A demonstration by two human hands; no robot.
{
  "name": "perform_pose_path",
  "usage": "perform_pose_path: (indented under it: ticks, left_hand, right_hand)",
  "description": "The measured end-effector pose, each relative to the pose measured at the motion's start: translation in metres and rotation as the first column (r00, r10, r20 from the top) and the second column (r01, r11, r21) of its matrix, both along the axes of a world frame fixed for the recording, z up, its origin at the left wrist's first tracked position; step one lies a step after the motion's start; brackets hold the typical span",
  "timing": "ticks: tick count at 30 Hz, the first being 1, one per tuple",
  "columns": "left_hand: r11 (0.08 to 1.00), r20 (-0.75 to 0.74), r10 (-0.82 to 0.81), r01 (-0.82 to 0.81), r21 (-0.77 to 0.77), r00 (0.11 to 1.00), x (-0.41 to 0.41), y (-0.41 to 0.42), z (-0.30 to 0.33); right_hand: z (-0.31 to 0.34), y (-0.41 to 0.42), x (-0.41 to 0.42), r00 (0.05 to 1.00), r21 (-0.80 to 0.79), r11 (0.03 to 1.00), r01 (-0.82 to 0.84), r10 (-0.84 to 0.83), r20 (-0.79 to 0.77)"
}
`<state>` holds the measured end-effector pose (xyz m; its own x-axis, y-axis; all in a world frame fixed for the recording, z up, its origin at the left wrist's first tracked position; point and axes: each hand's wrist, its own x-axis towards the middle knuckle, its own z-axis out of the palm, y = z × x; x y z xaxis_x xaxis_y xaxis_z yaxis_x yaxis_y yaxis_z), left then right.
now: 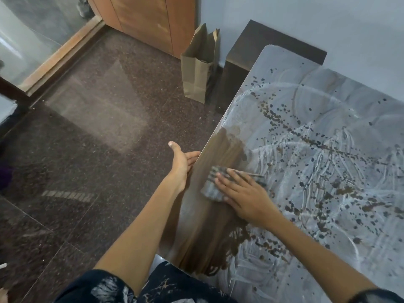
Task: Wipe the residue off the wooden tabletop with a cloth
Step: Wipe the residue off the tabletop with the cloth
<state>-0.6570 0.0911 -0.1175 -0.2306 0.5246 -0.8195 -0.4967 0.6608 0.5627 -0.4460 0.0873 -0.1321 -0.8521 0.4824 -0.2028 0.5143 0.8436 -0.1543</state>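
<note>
- Right hand [244, 193] lies flat, fingers spread, pressing a grey striped folded cloth [215, 184] onto the brown wooden table [209, 232] near its left edge.
- Left hand [182, 159] is open, cupped against that edge, gripping nothing.
- Whitish smeared residue [328, 171] with dark specks covers everything to the right and far; only a left strip shows bare wood.
- Judgement: keep even palm pressure, overlap straight strokes, work rightward, refold cloth when loaded.

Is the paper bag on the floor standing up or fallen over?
Standing up. The paper bag sits on its flat base on the floor, open top pointing upward beside a dark cabinet.
</note>
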Motion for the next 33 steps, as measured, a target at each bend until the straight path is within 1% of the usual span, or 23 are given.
perform_pose_path:
  ticks: [1, 3, 5, 6, 7, 8, 9, 10, 12, 13, 15, 17, 19, 20, 22, 23, 24, 25, 26, 28, 30, 32, 33]
  left_hand:
    - [1.0, -0.013, -0.004, 0.004, 0.002, 1.0, 0.001, 0.003, 0.0]
    - [1.0, -0.043, -0.022, 0.023, 0.012, 0.999, 0.003, 0.008, 0.001]
    - [0.998, -0.069, -0.045, 0.047, 0.039, 0.997, 0.007, 0.016, 0.002]
    - [0.997, -0.085, -0.051, 0.055, 0.047, 0.995, 0.008, 0.02, 0.002]
    - [0.997, -0.101, -0.052, 0.057, 0.049, 0.994, 0.01, 0.025, 0.002]
    - [0.997, -0.114, -0.048, 0.054, 0.046, 0.992, 0.011, 0.028, 0.001]
    - [0.998, -0.119, -0.044, 0.05, 0.048, 0.992, 0.012, 0.032, 0.0]
    - [0.998, -0.126, -0.04, 0.047, 0.051, 0.991, 0.013, 0.035, -0.002]
    - [0.997, -0.157, -0.055, 0.063, 0.049, 0.986, 0.015, 0.041, -0.005]
    - [0.997, -0.171, -0.059, 0.067, 0.045, 0.983, 0.016, 0.043, -0.005]
    - [0.996, -0.167, -0.063, 0.071, 0.046, 0.984, 0.015, 0.046, -0.006]
    - [0.995, -0.142, -0.075, 0.084, 0.055, 0.987, 0.014, 0.051, -0.005]
    - [0.995, -0.126, -0.067, 0.076, 0.063, 0.99, 0.015, 0.055, -0.005]
    - [0.995, -0.125, -0.07, 0.077, 0.059, 0.99, 0.016, 0.057, -0.004]
    - [0.997, -0.121, -0.05, 0.057, 0.056, 0.991, 0.017, 0.059, -0.003]
    - [0.997, -0.123, -0.043, 0.051, 0.054, 0.991, 0.017, 0.059, -0.001]
    - [0.997, -0.122, -0.045, 0.051, 0.052, 0.992, 0.017, 0.059, -0.001]
    - [0.997, -0.115, -0.049, 0.056, 0.056, 0.992, 0.017, 0.06, 0.0]
    - [0.996, -0.115, -0.058, 0.064, 0.057, 0.992, 0.017, 0.059, -0.001]
    - [0.996, -0.118, -0.069, 0.076, 0.054, 0.991, 0.017, 0.06, 0.001]
    - [0.996, -0.104, -0.065, 0.071, 0.058, 0.993, 0.017, 0.06, 0.0]
    - [0.994, -0.077, -0.073, 0.079, 0.073, 0.994, 0.017, 0.061, 0.0]
    - [0.993, -0.073, -0.085, 0.091, 0.079, 0.994, 0.016, 0.061, 0.0]
  right_hand:
    - [0.0, 0.013, 0.013, 0.999, 0.018, 0.999, 0.045, -0.045, 0.016]
    - [-0.001, 0.049, 0.021, 0.967, 0.042, 0.968, 0.249, -0.251, 0.043]
    - [-0.001, 0.09, 0.008, 0.853, 0.021, 0.854, 0.52, -0.52, 0.031]
    - [-0.001, 0.107, -0.004, 0.795, 0.019, 0.795, 0.606, -0.607, 0.02]
    - [-0.002, 0.118, -0.018, 0.755, 0.022, 0.755, 0.655, -0.655, 0.013]
    - [-0.003, 0.12, -0.035, 0.746, 0.02, 0.746, 0.665, -0.666, 0.015]
    - [-0.002, 0.116, -0.049, 0.766, 0.009, 0.766, 0.643, -0.643, 0.016]
    - [-0.003, 0.106, -0.061, 0.811, 0.002, 0.811, 0.585, -0.585, 0.004]
    - [-0.001, 0.076, -0.069, 0.92, 0.025, 0.92, 0.391, -0.391, -0.012]
    - [0.0, 0.063, -0.063, 0.951, 0.03, 0.951, 0.309, -0.308, -0.018]
    - [-0.003, 0.05, -0.041, 0.972, 0.021, 0.973, 0.23, -0.229, -0.046]
    - [-0.004, 0.056, -0.017, 0.974, 0.021, 0.974, 0.224, -0.223, -0.023]
    - [-0.004, 0.078, -0.006, 0.947, 0.039, 0.947, 0.32, -0.32, -0.006]
    - [-0.004, 0.093, -0.01, 0.908, 0.032, 0.908, 0.419, -0.419, -0.002]
    - [-0.006, 0.123, -0.034, 0.791, 0.027, 0.79, 0.612, -0.612, -0.01]
    - [-0.004, 0.131, -0.049, 0.746, 0.024, 0.746, 0.666, -0.666, -0.005]
    - [-0.002, 0.133, -0.064, 0.734, 0.014, 0.734, 0.679, -0.679, -0.004]
    - [0.0, 0.129, -0.076, 0.757, -0.004, 0.757, 0.653, -0.653, -0.009]
    - [0.001, 0.119, -0.081, 0.813, -0.009, 0.813, 0.582, -0.582, -0.019]
    - [0.001, 0.087, -0.07, 0.937, 0.032, 0.937, 0.349, -0.348, -0.027]
    - [0.002, 0.067, -0.042, 0.977, 0.02, 0.977, 0.21, -0.209, -0.044]
    - [-0.001, 0.079, -0.015, 0.982, 0.018, 0.982, 0.19, -0.19, -0.011]
    - [-0.002, 0.092, -0.007, 0.972, 0.024, 0.972, 0.235, -0.235, 0.015]
